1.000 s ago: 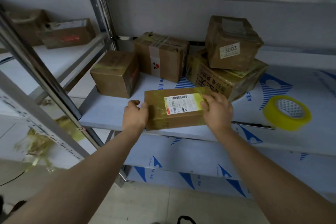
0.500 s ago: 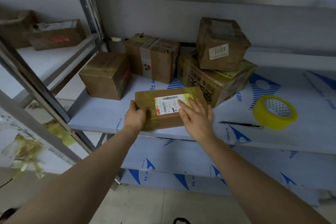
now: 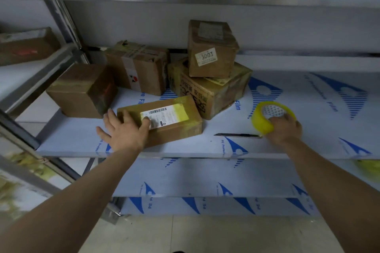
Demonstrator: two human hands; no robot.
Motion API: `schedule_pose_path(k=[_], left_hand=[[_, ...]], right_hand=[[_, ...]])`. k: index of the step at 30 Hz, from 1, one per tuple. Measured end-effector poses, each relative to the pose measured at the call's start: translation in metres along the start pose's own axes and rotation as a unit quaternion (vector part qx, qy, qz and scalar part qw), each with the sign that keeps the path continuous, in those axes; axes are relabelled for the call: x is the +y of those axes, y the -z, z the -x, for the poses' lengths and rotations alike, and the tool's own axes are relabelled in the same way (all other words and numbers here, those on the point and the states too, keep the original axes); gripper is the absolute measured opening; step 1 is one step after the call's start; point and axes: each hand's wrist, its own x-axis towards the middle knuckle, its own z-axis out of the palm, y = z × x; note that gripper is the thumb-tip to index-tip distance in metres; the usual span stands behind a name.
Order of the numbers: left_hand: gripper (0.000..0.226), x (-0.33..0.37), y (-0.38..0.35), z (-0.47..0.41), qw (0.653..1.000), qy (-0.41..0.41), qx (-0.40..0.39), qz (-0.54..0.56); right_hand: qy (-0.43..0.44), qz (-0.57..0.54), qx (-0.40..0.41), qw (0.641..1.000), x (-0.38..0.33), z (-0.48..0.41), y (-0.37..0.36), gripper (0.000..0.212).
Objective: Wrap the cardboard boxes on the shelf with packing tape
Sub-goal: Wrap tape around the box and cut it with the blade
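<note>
A flat cardboard box point(image 3: 176, 127) with a white shipping label lies near the front edge of the shelf point(image 3: 205, 150). My left hand point(image 3: 125, 129) rests flat on its left end, fingers spread and straight. To the right, my right hand point(image 3: 284, 128) grips a yellow roll of packing tape point(image 3: 265, 117), fingers curled over its near rim; the roll looks tilted up on the shelf. Behind the flat box stand other cardboard boxes: one at the left point(image 3: 82, 90), one at the back point(image 3: 139, 70), and a box marked 3003 point(image 3: 211, 49) stacked on a larger one point(image 3: 218, 92).
A dark utility knife point(image 3: 238, 135) lies on the shelf between the box and the tape. A metal upright point(image 3: 61, 24) and a neighbouring shelf with another box point(image 3: 26, 47) are at the left. A lower shelf board and floor tiles lie below.
My right hand left the flat box and moved right to take hold of the tape roll. My left hand shifted from the box's left side onto its top.
</note>
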Motion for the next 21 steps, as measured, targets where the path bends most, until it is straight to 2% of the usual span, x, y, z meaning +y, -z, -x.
schedule_pose_path(k=[3, 6, 8, 13, 17, 21], left_hand=[[0.056, 0.022, 0.007, 0.011, 0.995, -0.063, 0.03, 0.077], [0.053, 0.053, 0.012, 0.021, 0.964, -0.164, -0.004, 0.209], [0.052, 0.078, 0.013, 0.032, 0.931, -0.199, -0.06, 0.301], [0.058, 0.128, 0.031, 0.056, 0.817, -0.161, -0.257, 0.491], [0.049, 0.131, 0.041, 0.061, 0.798, -0.174, -0.301, 0.492], [0.041, 0.119, 0.046, 0.063, 0.794, -0.177, -0.28, 0.509]], right_hand=[[0.091, -0.096, 0.088, 0.987, 0.005, 0.011, 0.004, 0.026], [0.192, -0.265, 0.158, 0.932, -0.002, 0.042, 0.009, 0.037], [0.231, -0.341, 0.137, 0.901, -0.011, 0.063, 0.015, 0.046], [0.292, -0.452, 0.005, 0.843, -0.032, 0.099, 0.03, 0.049], [0.314, -0.475, -0.024, 0.822, -0.042, 0.113, 0.035, 0.052], [0.314, -0.481, -0.03, 0.818, -0.049, 0.119, 0.037, 0.053]])
